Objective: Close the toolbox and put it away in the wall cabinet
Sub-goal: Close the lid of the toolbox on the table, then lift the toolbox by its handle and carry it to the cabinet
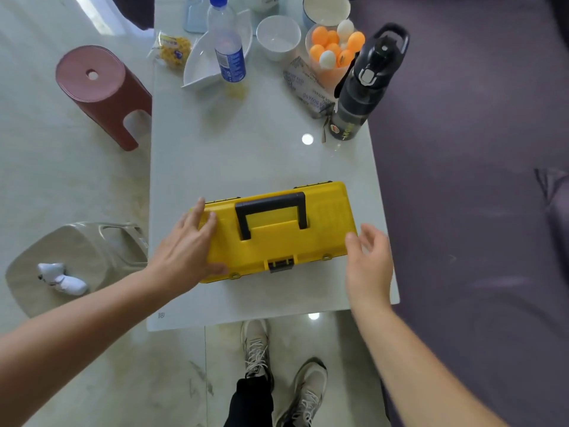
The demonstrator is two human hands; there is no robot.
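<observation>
A yellow toolbox [277, 241] lies on the near end of the white table [246, 149], lid down, its black handle [271, 211] folded flat on top. A grey latch [280, 264] sits at the middle of its front edge. My left hand [187, 245] rests flat on the toolbox's left end, fingers spread over the lid and thumb at the front edge. My right hand [369, 263] hovers at the right end with fingers apart, close to the box; I cannot tell whether it touches. No wall cabinet is in view.
The far half of the table holds a black bottle [363, 84], a water bottle [228, 47], white bowls [278, 37], a cup of ping-pong balls [335, 47]. A red stool [98, 94] and a beige stool [77, 260] stand left. A purple sofa [477, 180] is right.
</observation>
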